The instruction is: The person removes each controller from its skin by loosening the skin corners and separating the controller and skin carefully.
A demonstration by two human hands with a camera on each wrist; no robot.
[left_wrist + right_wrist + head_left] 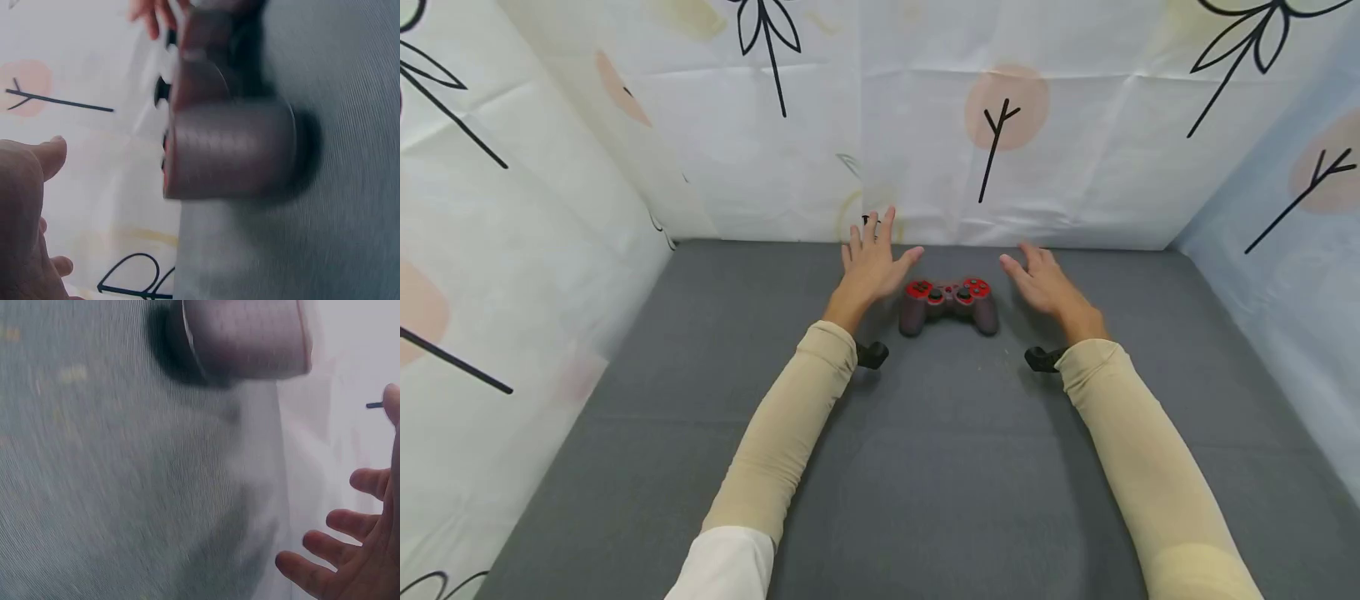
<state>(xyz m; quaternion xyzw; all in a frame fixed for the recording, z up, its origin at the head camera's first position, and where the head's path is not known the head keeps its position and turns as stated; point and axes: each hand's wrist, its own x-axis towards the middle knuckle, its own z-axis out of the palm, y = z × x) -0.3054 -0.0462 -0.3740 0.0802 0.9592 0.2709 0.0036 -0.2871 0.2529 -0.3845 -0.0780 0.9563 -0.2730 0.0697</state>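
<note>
A dark game controller (949, 305) with red button faces lies on the grey cloth, its two grips pointing toward the person. To its left is the left hand (874, 265), fingers spread and extended, thumb reaching toward the controller's far left corner. On the other side the right hand (1047, 285) hovers with straight, parted fingers, apart from the controller. In the left wrist view the controller's near grip (231, 150) looms large and blurred beside the left thumb (53, 156). The right wrist view shows the other grip (247, 337) and the right hand's parted fingers (312, 572). Neither hand holds anything.
Grey cloth (917, 483) covers the table surface. A white patterned fabric wall (910, 167) stands right behind the controller, with further fabric walls at the left (497, 250) and right (1285, 292). Black wrist mounts (872, 356) stick out inward from both sleeves.
</note>
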